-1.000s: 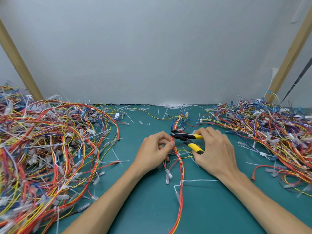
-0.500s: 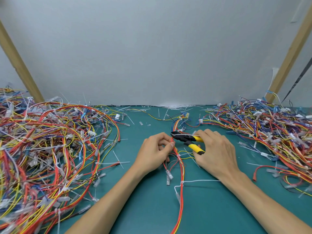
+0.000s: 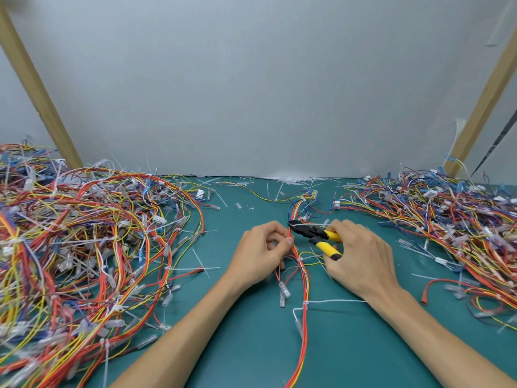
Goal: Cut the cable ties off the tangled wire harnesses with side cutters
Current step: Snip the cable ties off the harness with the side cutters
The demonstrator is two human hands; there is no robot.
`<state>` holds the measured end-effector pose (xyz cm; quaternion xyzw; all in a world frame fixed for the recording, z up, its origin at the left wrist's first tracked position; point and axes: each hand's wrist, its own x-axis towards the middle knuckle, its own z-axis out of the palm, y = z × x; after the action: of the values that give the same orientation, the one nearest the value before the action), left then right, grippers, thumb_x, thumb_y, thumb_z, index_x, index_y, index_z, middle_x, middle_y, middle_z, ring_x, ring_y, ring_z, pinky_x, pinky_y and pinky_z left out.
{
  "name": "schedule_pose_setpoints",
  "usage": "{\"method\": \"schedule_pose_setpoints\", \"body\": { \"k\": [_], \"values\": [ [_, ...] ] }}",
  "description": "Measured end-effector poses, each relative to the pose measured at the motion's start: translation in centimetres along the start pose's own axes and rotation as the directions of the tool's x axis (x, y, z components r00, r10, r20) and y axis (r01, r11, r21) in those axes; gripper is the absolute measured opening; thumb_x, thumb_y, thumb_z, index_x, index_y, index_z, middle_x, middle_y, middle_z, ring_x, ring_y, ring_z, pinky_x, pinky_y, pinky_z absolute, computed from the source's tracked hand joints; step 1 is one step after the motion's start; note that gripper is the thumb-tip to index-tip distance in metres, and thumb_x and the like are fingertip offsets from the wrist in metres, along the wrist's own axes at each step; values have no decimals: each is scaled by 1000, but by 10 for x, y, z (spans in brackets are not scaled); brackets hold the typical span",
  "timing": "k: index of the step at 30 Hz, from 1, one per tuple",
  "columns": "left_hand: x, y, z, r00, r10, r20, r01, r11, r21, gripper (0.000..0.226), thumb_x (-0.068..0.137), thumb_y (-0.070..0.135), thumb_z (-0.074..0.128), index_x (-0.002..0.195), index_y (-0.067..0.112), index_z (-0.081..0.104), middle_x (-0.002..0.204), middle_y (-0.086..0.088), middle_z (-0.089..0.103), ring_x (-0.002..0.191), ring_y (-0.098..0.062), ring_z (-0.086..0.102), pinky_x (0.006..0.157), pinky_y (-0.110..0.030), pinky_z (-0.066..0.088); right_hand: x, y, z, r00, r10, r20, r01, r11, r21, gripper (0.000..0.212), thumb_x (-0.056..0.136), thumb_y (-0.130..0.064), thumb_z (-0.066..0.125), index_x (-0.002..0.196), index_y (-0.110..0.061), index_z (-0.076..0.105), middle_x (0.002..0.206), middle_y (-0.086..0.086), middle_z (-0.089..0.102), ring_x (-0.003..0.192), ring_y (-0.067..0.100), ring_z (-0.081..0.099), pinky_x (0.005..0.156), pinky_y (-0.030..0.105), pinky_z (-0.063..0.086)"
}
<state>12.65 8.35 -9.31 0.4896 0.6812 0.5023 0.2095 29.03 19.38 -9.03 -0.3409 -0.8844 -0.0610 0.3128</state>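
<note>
My left hand pinches the red-and-yellow wire harness lying on the green desk. My right hand grips the yellow-handled side cutters, black nose at the harness just above my left fingertips.

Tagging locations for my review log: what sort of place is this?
Probably a harness rework bench: a green work mat, big piles of wire harnesses, and side cutters in the right hand.
</note>
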Motion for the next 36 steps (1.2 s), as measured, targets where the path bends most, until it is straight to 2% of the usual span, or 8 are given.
{"method": "schedule_pose_setpoints", "body": {
  "k": [7, 11, 15, 17, 21, 29, 36],
  "values": [
    [0, 0, 0, 1000, 4, -1, -4, 1000, -7, 7, 93, 13, 61, 89, 8, 62, 78, -2, 73, 47, -15, 62, 57, -25, 51, 1, 0, -1, 997, 9, 73, -11, 1000, 23, 26, 67, -29, 72, 87, -25, 55, 68, -10, 47, 63, 19, 40, 56, 27, 26],
    [0, 1, 0, 1000, 1, -4, -1, 1000, -10, 6, 93, 13, 61, 89, 9, 62, 79, -2, 73, 47, -14, 62, 56, -24, 51, 0, 0, -1, 993, 32, 118, -39, 998, 59, 24, 72, -33, 68, 86, -28, 49, 67, -9, 46, 62, 19, 40, 54, 28, 28],
    [0, 1, 0, 1000, 10, -8, -10, 1000, -12, 6, 94, 13, 60, 91, 8, 62, 81, -4, 74, 46, -13, 61, 55, -23, 50, 0, 0, 0, 984, 62, 166, -79, 992, 99, 33, 73, -35, 68, 84, -33, 37, 70, -9, 41, 67, 21, 44, 56, 29, 29],
    [0, 1, 0, 1000, 20, -14, -20, 1000, -7, 6, 94, 12, 60, 91, 8, 62, 82, -4, 74, 45, -13, 61, 55, -25, 51, 0, 0, 1, 981, 71, 180, -87, 993, 86, 32, 73, -39, 67, 84, -31, 38, 72, -10, 41, 71, 21, 45, 58, 29, 29],
    [0, 1, 0, 999, 25, -24, -26, 1000, -10, 5, 94, 13, 59, 90, 9, 61, 83, -3, 75, 45, -12, 60, 56, -27, 51, 1, 0, 1, 988, 66, 141, -65, 998, -13, 32, 72, -48, 66, 88, -28, 47, 74, -9, 47, 76, 21, 51, 58, 28, 29],
    [0, 0, -1, 1000, 26, -15, -26, 1000, -13, 5, 95, 12, 60, 91, 9, 60, 83, -2, 75, 45, -12, 60, 56, -25, 51, 1, 1, 1, 988, 55, 148, -55, 998, -1, 36, 75, -49, 65, 83, -32, 34, 72, -10, 45, 73, 22, 50, 58, 29, 27],
    [0, -1, -1, 1000, 27, -11, -27, 1000, -6, 4, 95, 13, 59, 92, 10, 61, 83, -1, 75, 46, -11, 60, 57, -26, 52, 1, 0, -1, 984, 85, 158, -92, 995, 36, 34, 75, -46, 65, 79, -32, 34, 68, -8, 47, 66, 20, 39, 55, 29, 26]
  ]
}}
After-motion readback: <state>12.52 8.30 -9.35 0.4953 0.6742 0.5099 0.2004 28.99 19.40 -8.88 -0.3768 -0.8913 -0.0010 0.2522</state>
